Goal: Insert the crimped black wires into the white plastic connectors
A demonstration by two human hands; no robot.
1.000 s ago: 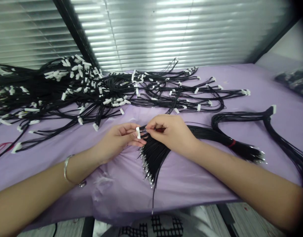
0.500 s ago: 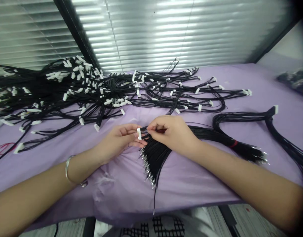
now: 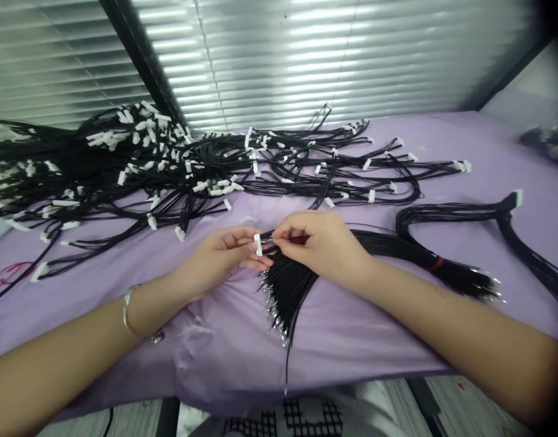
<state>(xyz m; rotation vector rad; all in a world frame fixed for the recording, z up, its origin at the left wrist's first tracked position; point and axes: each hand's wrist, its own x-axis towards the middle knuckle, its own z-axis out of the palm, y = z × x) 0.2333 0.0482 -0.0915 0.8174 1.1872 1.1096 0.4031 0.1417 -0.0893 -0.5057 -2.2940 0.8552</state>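
My left hand pinches a small white connector between thumb and fingers. Just to its right, my right hand pinches thin black wires at that connector. Under my right hand lies a bundle of black wires tied with a red band, its metal-tipped ends fanned toward me. Both hands hover over a purple cloth covering the table.
A big tangle of black wire harnesses with white connectors spreads across the back and left. Another looped black harness lies at the right. Window blinds stand behind. The table's front edge is close to my body.
Both hands stay pinched at the connector, almost still. The view has shifted slightly, so everything sits a little to the right.
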